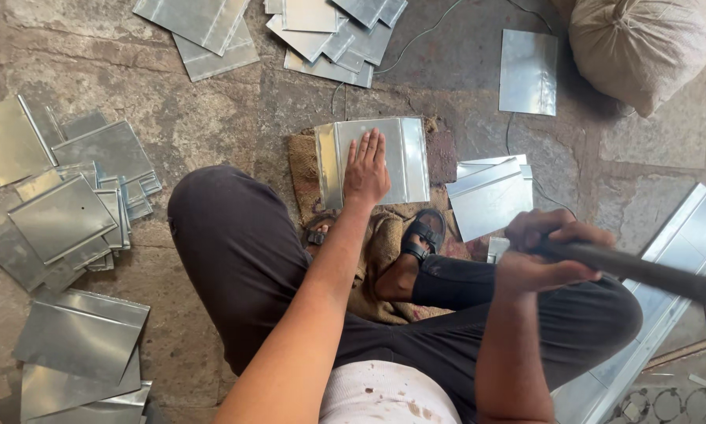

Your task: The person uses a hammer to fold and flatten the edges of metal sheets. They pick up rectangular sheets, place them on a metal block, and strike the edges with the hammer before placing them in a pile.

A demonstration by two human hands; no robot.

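Note:
A folded sheet-metal piece [404, 157] lies on a brown sackcloth [306, 165] on the stone floor in front of me. My left hand [366, 169] rests flat on it, fingers together and pointing away. My right hand [545, 251] is raised at the right, fist wrapped around a dark round bar [667, 275] that runs off toward the right edge. I sit with knees bent, and my sandalled foot [423, 235] rests on the sackcloth just below the metal piece.
Piles of similar metal sheets lie at the left [70, 212], lower left [82, 338], top [329, 31] and right of the sackcloth [490, 196]. A single sheet [528, 72] and a stuffed sack [643, 47] sit top right. A long metal channel [682, 259] lies at right.

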